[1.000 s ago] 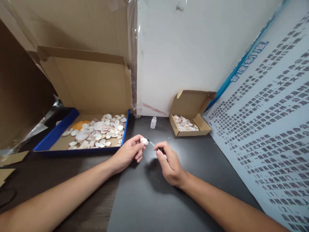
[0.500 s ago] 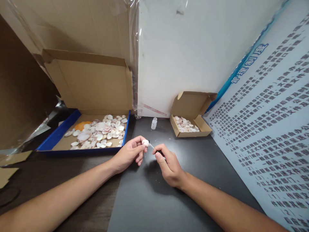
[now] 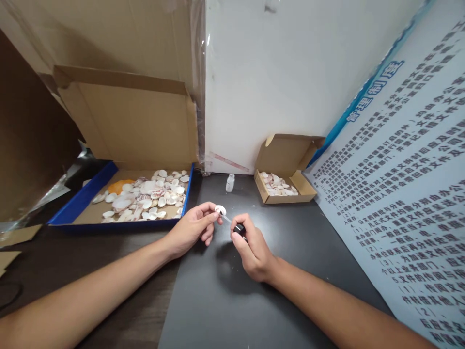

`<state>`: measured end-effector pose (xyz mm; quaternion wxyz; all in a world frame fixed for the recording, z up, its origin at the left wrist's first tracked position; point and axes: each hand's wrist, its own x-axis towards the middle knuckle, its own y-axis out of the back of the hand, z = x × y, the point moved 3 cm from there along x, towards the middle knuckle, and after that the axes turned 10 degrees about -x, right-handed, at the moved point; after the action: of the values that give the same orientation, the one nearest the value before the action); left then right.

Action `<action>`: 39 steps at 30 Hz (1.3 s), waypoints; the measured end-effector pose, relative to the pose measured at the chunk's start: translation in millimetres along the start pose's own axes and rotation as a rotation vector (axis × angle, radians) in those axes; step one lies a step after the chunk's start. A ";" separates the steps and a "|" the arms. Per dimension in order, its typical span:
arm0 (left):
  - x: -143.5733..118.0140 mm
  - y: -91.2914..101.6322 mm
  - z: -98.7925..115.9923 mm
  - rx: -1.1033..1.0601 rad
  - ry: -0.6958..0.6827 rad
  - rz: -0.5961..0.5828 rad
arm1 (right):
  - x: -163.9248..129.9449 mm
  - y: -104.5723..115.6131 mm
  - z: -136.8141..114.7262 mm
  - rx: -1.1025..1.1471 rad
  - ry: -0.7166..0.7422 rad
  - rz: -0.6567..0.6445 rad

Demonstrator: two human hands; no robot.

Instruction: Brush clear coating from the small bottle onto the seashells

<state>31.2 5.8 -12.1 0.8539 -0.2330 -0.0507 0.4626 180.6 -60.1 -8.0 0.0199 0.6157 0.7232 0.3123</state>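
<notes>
Between the thumb and fingers of my left hand (image 3: 195, 224) is a small pale seashell (image 3: 220, 210), held above the dark table. My right hand (image 3: 253, 249) grips the black cap of a small brush (image 3: 239, 229). The brush's thin clear stem points up and left, and its dark tip lies against the shell's face. Behind my hands a small white bottle (image 3: 230, 183) stands upright without a cap on it.
To the left, an open blue-edged cardboard box (image 3: 83, 201) holds many shells and an orange piece (image 3: 120, 187). A smaller open cardboard box (image 3: 288, 199) with shells stands at the back right. A printed board (image 3: 399, 194) leans along the right side.
The shell has turned so that its face shows, and the brush tip now sits on that face rather than at its edge. The view has shifted slightly.
</notes>
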 end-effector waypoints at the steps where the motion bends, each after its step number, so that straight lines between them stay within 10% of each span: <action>1: -0.1 -0.1 0.0 -0.002 0.001 0.000 | -0.1 -0.6 1.9 0.005 -0.011 0.008; 39: -1.8 -0.3 0.3 0.015 -0.011 -0.013 | 5.4 6.5 -5.4 -0.174 0.077 0.196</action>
<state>30.3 4.3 -11.5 0.8584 -0.2237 -0.0535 0.4586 182.8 -57.2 1.3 0.0150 0.6667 0.6300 0.3979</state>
